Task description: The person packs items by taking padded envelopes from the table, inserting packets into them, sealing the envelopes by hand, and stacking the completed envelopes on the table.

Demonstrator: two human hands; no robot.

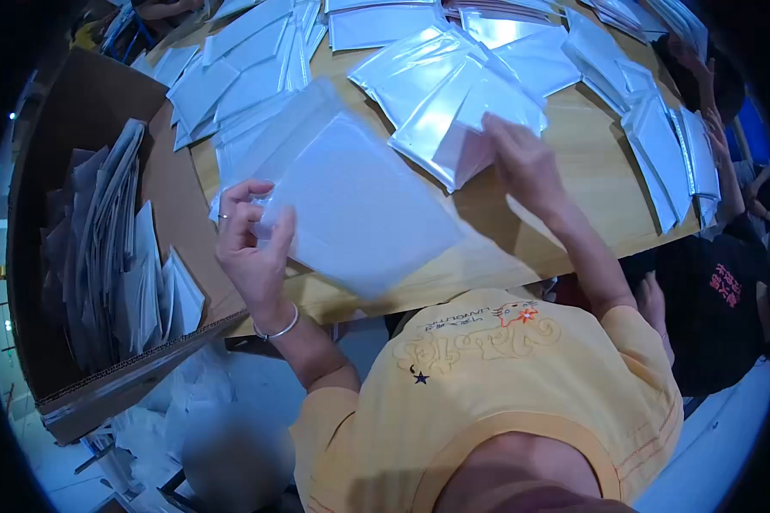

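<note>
Cardboard box: the cardboard box [103, 81] stood at the far left against the table, its top open, one corrugated edge facing the wearer.
Box contents: thin grey packets [103, 248] leaned on edge in a row, with paler packets [141, 291] tilted beside them, nearer the table.
Left pile: flat, shiny packets [239, 64] lay overlapping at the upper left of the table.
Left hand: the left hand [252, 244] gripped the near-left edge of a clear sleeve between thumb and fingers; a ring [224, 216] sat on one finger and a pale bracelet [278, 325] circled the wrist.
Clear sleeve: the clear sleeve [364, 192], with a whitish square sheet showing in it, was in front of the wearer, tilted, partly covering the left pile.
Centre pile: glossy white packets [441, 94] fanned out over the wooden table [595, 154].
Right hand: the right hand [526, 167], blurred, was at the near-right edge of the centre pile, fingers bent; whether they grasped anything could not be told.
Right pile: more packets [654, 158] lay in slanting stacks along the table's right side.
Co-worker: a person in a black shirt [701, 316] with red lettering [725, 284] was at the far right.
</note>
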